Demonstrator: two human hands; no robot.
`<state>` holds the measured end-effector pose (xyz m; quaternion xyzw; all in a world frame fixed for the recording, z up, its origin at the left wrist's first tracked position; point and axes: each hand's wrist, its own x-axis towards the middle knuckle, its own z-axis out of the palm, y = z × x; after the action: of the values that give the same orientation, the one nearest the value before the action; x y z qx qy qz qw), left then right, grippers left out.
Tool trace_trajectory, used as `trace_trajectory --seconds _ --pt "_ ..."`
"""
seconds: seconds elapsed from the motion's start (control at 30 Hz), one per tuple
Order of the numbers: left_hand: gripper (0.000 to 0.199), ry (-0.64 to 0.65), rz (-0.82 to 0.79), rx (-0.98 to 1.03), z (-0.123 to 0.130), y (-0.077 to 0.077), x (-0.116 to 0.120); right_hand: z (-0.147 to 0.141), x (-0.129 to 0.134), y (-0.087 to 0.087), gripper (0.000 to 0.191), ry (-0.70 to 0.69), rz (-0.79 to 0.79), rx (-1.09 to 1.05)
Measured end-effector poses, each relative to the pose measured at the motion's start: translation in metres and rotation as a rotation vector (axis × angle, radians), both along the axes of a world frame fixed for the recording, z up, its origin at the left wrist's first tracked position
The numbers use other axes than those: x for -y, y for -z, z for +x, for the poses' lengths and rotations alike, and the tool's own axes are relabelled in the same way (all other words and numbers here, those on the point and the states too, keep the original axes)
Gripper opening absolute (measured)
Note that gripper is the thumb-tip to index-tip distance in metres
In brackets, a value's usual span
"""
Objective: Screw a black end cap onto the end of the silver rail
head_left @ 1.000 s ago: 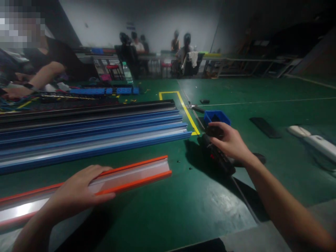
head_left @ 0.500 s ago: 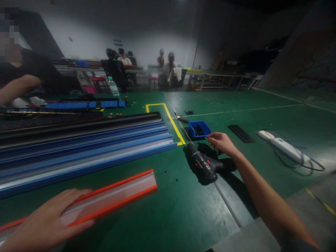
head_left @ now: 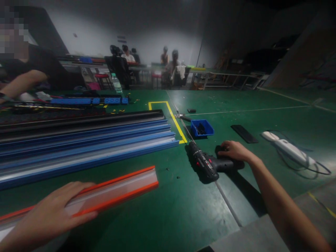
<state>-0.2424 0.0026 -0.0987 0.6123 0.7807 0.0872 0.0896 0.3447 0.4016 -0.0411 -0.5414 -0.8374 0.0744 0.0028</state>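
Note:
My left hand [head_left: 56, 210] is wrapped round an orange-edged channel strip [head_left: 118, 190], thumb on the near edge and fingers over the far one. The strip's free end points to the right above the green table. My right hand [head_left: 235, 151] is closed, its fingers bent down on a small black object [head_left: 219, 150] whose kind I cannot make out. Right in front of that hand lies a black cordless drill [head_left: 206, 164] on its side, chuck toward the far left. A blue bin [head_left: 202, 128] with dark small parts stands just beyond.
Blue and black channel strips [head_left: 105, 150] lie side by side on the left. Pliers [head_left: 182, 117], a black flat bar [head_left: 244, 134] and a white power strip [head_left: 291, 148] with cable lie on the green table [head_left: 183, 217]. A co-worker's arm [head_left: 26, 84] is at far left.
My right hand has moved from the blue bin's near edge back toward me, down to the small black object beside the drill. My left hand keeps its hold on the channel strip.

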Motion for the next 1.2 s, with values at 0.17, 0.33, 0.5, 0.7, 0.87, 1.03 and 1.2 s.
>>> trace_trajectory --seconds 0.17,0.33,0.5,0.7,0.87,1.03,1.2 --pt "0.069 0.019 -0.029 0.059 -0.002 0.005 0.002 -0.002 0.006 -0.002 0.021 0.035 0.165 -0.02" --pt "0.075 0.025 -0.07 0.034 0.0 0.005 0.002 -0.009 0.016 -0.013 0.024 0.205 0.218 -0.187" --pt "0.083 0.009 -0.126 0.031 0.007 -0.005 0.001 -0.044 0.004 -0.05 0.034 0.173 0.428 -0.428" --pt "0.082 0.015 -0.099 0.064 0.017 -0.016 0.0 -0.13 -0.025 -0.064 0.043 0.013 0.427 0.063" --pt "0.08 -0.007 -0.075 0.102 0.026 -0.026 -0.002 -0.165 -0.036 -0.044 0.039 -0.012 0.318 0.264" --pt "0.08 -0.006 -0.06 0.115 0.027 -0.027 -0.003 -0.162 -0.043 -0.034 0.033 -0.013 0.256 0.292" --pt "0.084 -0.022 -0.067 0.084 0.015 -0.009 0.001 -0.147 -0.054 -0.036 0.035 -0.112 0.166 0.293"
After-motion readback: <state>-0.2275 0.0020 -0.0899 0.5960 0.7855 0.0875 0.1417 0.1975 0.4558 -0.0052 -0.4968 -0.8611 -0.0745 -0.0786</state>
